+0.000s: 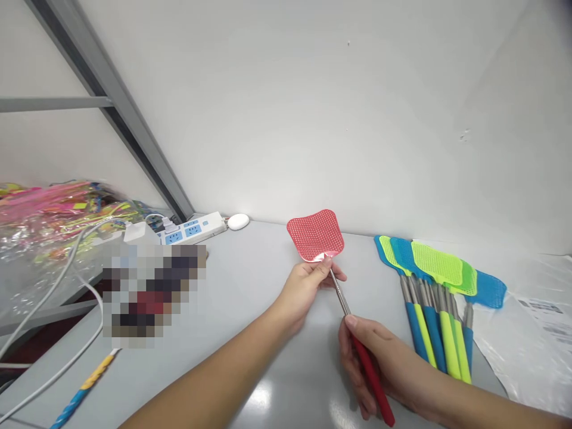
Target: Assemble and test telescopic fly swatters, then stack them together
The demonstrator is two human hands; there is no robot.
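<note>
A red fly swatter [318,233] with a mesh head, a thin metal shaft and a red grip is held above the table, its head pointing away from me. My left hand [308,286] pinches it where the head meets the shaft, thumb on top. Around the upper end of the red grip, my right hand [369,357] is closed, close to the metal shaft. To the right of that hand lies a row of blue and green fly swatters [438,262], heads away from me and grips toward me, overlapping one another.
A power strip [192,231] with plugs and a white oval device [238,221] sit by the wall. Clear bags of colourful items [58,220] are at the left, near a white cable [71,262]. Plastic sheeting [531,333] covers the right side. A pixelated patch hides something left.
</note>
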